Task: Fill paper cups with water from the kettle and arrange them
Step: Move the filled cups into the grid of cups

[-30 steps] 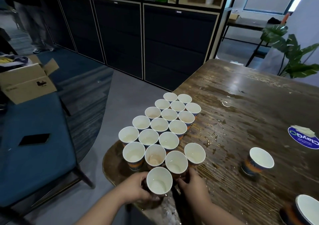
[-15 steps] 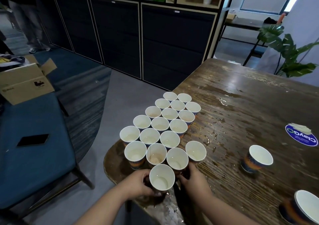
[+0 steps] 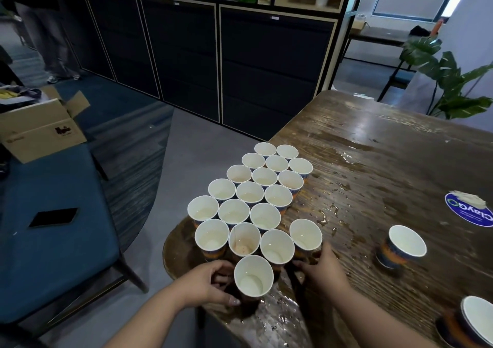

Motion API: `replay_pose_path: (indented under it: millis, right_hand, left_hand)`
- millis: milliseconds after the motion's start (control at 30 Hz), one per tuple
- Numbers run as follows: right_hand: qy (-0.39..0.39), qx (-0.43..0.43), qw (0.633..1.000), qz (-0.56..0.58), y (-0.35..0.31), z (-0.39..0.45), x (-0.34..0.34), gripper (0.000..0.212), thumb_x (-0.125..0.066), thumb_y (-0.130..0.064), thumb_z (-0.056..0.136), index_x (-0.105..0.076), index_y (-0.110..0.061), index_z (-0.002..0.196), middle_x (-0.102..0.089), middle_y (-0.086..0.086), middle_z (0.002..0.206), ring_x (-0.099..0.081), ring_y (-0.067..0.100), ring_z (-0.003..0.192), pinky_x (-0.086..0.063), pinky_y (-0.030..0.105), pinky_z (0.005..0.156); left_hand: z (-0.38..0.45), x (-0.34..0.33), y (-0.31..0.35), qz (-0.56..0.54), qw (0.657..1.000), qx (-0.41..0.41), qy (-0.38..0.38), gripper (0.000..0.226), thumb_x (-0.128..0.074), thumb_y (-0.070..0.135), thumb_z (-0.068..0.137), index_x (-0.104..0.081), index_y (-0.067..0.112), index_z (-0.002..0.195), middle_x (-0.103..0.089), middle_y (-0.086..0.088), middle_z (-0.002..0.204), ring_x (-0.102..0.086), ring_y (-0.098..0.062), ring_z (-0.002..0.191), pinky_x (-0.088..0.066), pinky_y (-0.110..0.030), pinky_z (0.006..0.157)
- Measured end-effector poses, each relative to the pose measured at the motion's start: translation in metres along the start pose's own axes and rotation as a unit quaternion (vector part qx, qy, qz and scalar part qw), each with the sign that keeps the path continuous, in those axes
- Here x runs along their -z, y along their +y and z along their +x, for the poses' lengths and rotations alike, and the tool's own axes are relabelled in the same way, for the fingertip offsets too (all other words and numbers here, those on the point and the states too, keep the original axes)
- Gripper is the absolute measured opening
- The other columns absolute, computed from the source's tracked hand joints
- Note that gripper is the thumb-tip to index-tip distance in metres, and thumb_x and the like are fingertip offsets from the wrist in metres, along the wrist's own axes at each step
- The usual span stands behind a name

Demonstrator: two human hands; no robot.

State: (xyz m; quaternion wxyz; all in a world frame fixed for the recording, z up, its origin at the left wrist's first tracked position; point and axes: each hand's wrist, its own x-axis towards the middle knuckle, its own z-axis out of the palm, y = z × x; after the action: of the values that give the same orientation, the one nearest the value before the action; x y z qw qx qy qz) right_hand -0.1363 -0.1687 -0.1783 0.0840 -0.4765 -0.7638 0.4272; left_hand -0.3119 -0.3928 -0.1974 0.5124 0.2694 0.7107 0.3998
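Two stray cups (image 3: pixel 401 246) beside sticker (image 3: pixel 469 209), perhaps wet.

cups (image 3: pixel 253 278): white inside, outer walls dark navy with an orange patterned band; one cup (image 3: pixel 244 239) in the front rows has a brownish stain down its inner wall; table (image 3: pixel 386 160): dark brown wood, streaky grain, glossy wet patches; round sticker (image 3: pixel 469 211): blue with white lettering, a green-and-white ring logo, thin white border; cabinets (image 3: pixel 266 67): black fronts with light wood-coloured edging; bench seat (image 3: pixel 53 227): deep blue; phone (image 3: pixel 53 217): black; cardboard box (image 3: pixel 40 131): tan with a black printed mark; floor (image 3: pixel 192 139): grey, carpet beside it dark blue with grey streaks; plant (image 3: pixel 450 80): dark green leaves; wall behind it pale
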Motion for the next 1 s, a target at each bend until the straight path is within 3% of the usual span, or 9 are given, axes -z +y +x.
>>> replay_pose_path:
  millis: [67, 167, 333, 533, 633, 700, 833, 933, 1000]
  right_hand:
    - [0.012, 0.013, 1.0, 0.022, -0.004, 0.006, -0.001, 0.069, -0.083, -0.01, 0.068, -0.049, -0.011, 0.129, -0.061, 0.008, 0.122, -0.057, 0.025, 0.114, -0.04, 0.026, 0.085]
    - [0.019, 0.011, 0.999, 0.025, -0.007, 0.013, -0.002, 0.067, -0.079, -0.006, 0.068, -0.052, -0.013, 0.129, -0.063, 0.008, 0.125, -0.058, 0.027, 0.114, -0.045, 0.032, 0.089]
    - [0.015, 0.02, 0.999, 0.032, -0.017, 0.023, -0.003, 0.062, -0.077, -0.016, 0.076, -0.05, -0.017, 0.132, -0.062, 0.007, 0.127, -0.057, 0.028, 0.114, -0.042, 0.03, 0.082]
    - [-0.012, 0.032, 0.999, 0.025, -0.024, 0.035, -0.003, 0.067, -0.074, -0.025, 0.081, -0.04, -0.017, 0.139, -0.061, 0.007, 0.126, -0.058, 0.028, 0.112, -0.038, 0.028, 0.076]
    - [-0.007, 0.012, 0.999, 0.048, -0.018, 0.034, -0.002, 0.058, -0.068, -0.01, 0.083, -0.039, -0.008, 0.133, -0.06, 0.007, 0.103, -0.06, 0.022, 0.088, -0.044, 0.03, 0.071]
    - [0.007, 0.004, 0.999, 0.053, -0.009, 0.028, -0.001, 0.04, -0.068, 0.0, 0.08, -0.044, -0.005, 0.111, -0.055, 0.007, 0.09, -0.054, 0.018, 0.071, -0.045, 0.033, 0.066]
    - [-0.066, 0.045, 0.997, 0.017, 0.01, 0.017, -0.007, 0.039, -0.072, 0.003, 0.069, -0.049, -0.022, 0.089, -0.06, 0.001, 0.093, -0.062, 0.026, 0.093, -0.053, 0.041, 0.082]
    - [-0.117, 0.096, 0.988, 0.014, 0.006, 0.005, -0.012, 0.056, -0.079, -0.01, 0.064, -0.049, -0.037, 0.102, -0.061, -0.009, 0.109, -0.06, 0.011, 0.103, -0.049, 0.029, 0.092]
    - [-0.126, 0.117, 0.985, 0.018, 0.002, 0.002, -0.017, 0.071, -0.081, -0.032, 0.05, -0.047, -0.043, 0.111, -0.059, -0.016, 0.116, -0.055, 0.001, 0.107, -0.044, 0.024, 0.095]
  left_hand:
    - [-0.001, 0.001, -0.001, 0.002, 1.0, 0.0, 0.017, 0.094, -0.097, 0.028, 0.045, -0.047, 0.019, 0.124, -0.057, -0.003, 0.126, -0.053, -0.014, 0.122, -0.048, -0.01, 0.08]
    - [0.003, -0.002, 0.0, 0.005, 1.0, -0.002, 0.024, 0.127, -0.095, 0.038, 0.036, -0.028, 0.019, 0.141, -0.043, 0.0, 0.14, -0.046, -0.01, 0.126, -0.045, -0.006, 0.083]
    - [0.01, -0.012, 0.007, -0.002, 1.0, -0.009, -0.025, 0.135, -0.097, 0.038, 0.037, -0.023, 0.012, 0.146, -0.049, 0.004, 0.14, -0.05, -0.003, 0.126, -0.041, -0.024, 0.107]
    - [0.014, -0.011, 0.003, 0.018, 0.999, -0.011, -0.038, 0.142, -0.096, 0.047, 0.038, -0.017, 0.012, 0.15, -0.046, 0.01, 0.144, -0.045, 0.0, 0.13, -0.036, -0.032, 0.113]
    - [0.009, -0.011, 0.009, 0.021, 0.999, -0.004, -0.036, 0.13, -0.096, 0.039, 0.04, -0.024, 0.014, 0.146, -0.05, 0.007, 0.14, -0.049, -0.002, 0.126, -0.039, -0.028, 0.109]
    - [0.006, -0.011, 0.013, 0.034, 0.999, 0.017, -0.02, 0.114, -0.091, 0.03, 0.043, -0.031, 0.015, 0.139, -0.054, 0.001, 0.133, -0.054, -0.005, 0.119, -0.046, -0.023, 0.101]
    - [0.006, -0.013, 0.02, 0.102, 0.995, 0.007, 0.01, 0.049, -0.084, 0.011, 0.066, -0.056, 0.021, 0.106, -0.06, 0.007, 0.091, -0.055, -0.001, 0.077, -0.048, -0.015, 0.068]
    - [0.007, -0.014, 0.025, 0.148, 0.989, -0.01, 0.021, 0.039, -0.083, 0.017, 0.07, -0.061, 0.025, 0.101, -0.054, 0.017, 0.071, -0.047, 0.01, 0.058, -0.041, -0.01, 0.062]
    - [0.007, -0.016, 0.027, 0.161, 0.987, -0.017, 0.016, 0.039, -0.085, 0.022, 0.067, -0.064, 0.03, 0.098, -0.063, 0.02, 0.078, -0.054, 0.015, 0.067, -0.045, -0.008, 0.069]
